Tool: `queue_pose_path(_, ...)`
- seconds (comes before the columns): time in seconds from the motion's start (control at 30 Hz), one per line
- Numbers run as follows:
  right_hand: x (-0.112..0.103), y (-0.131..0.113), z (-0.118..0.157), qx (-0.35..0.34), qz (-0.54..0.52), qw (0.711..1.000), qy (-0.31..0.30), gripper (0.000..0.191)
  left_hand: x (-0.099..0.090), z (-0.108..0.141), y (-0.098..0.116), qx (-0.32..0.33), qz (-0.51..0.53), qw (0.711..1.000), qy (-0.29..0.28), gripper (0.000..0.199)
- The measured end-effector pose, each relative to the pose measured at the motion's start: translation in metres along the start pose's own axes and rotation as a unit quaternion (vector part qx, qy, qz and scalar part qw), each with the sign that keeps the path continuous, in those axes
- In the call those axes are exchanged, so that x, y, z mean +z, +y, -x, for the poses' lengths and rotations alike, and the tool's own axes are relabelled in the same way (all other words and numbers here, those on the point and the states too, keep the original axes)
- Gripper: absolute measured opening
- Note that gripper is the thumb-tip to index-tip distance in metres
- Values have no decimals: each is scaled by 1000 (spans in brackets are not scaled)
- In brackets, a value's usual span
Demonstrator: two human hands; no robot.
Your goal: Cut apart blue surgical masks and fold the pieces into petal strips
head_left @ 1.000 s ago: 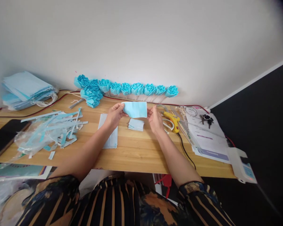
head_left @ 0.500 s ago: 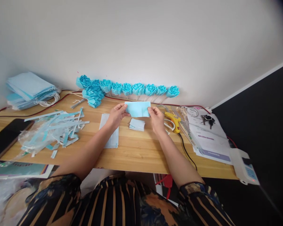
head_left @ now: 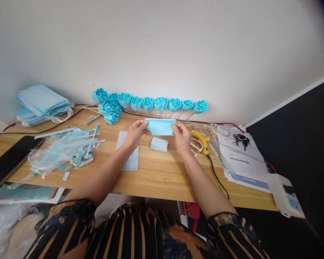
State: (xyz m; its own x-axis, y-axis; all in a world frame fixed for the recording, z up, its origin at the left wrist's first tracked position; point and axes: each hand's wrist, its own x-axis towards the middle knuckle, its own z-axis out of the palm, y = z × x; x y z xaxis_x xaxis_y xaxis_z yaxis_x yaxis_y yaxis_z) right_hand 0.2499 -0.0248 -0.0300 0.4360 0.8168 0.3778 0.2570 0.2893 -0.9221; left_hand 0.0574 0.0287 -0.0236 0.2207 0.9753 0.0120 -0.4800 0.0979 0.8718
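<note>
A light blue rectangle of face mask fabric (head_left: 160,127) is stretched between my two hands, above the wooden table. Its left end is pinched by my left hand (head_left: 136,132), its right end by my right hand (head_left: 182,136). Just below it lies a small stack of cut pieces (head_left: 159,144), pale blue and white. Partly covered by my left hand and forearm is a pile of long flat mask sheets (head_left: 131,160). Blue fabric flowers (head_left: 161,103) on thin stems lean in a row against the wall behind.
Fabric scraps on a plastic bag (head_left: 63,151) and a black phone (head_left: 14,158) lie at left, with stacked masks (head_left: 41,102) behind. At right are scissors (head_left: 196,144), a yellow glue gun (head_left: 202,141) with its cord, papers (head_left: 240,158), keys (head_left: 242,139) and a white power strip (head_left: 286,196).
The whole view has shifted slightly. The fabric piece is still held at both ends, and its top edge now looks folded or straightened.
</note>
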Motion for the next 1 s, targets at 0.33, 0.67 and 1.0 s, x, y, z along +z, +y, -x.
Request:
queue_pose_path(0.33,1,-1,0,7,-36,999,-2,31,1,0,1,-10,-1,1000,8,46)
queue_pose_path(0.67,2,-5,-1,83,-83,993,-22,30,5,4,5,-20,-3,1000,-2,43)
queue_pose_path(1.0,3,-1,-3,101,-103,989,-34,37,8,7,5,-17,-9,1000,-22,42)
